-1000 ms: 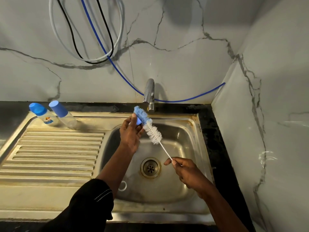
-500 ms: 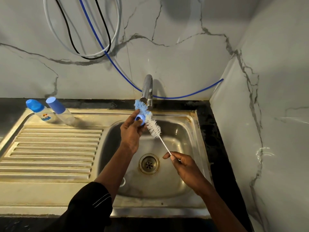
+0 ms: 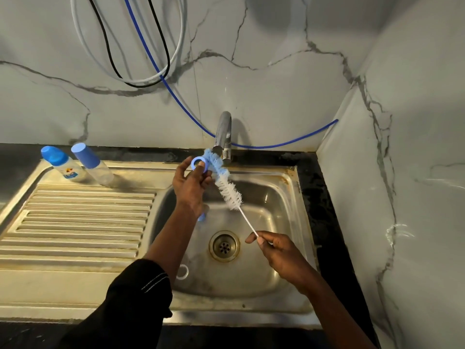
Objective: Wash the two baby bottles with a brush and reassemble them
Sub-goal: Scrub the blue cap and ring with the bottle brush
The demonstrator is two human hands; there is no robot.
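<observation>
My left hand (image 3: 189,185) holds a blue bottle ring (image 3: 199,165) up over the sink basin (image 3: 276,197), fingers curled round its rim. Beside the ring lies the blue-and-white head of the bottle brush (image 3: 226,185), touching it. My right hand (image 3: 279,253) pinches the end of the brush's thin white handle. Two baby bottles with blue caps, one printed (image 3: 63,165) and one clear (image 3: 94,165), lie at the back left of the draining board (image 3: 83,222). A white ring (image 3: 183,272) and a small blue part (image 3: 202,217) sit in the basin, partly hidden by my left arm.
The tap (image 3: 223,137) stands right behind the brush head, no water running. The drain (image 3: 224,246) is in the basin's middle. White, black and blue hoses (image 3: 156,71) hang on the marble wall behind. A side wall closes the right.
My left hand has turned the blue ring so its opening faces up and lifted it slightly toward the tap. The brush head slid along with it; the right hand barely moved.
</observation>
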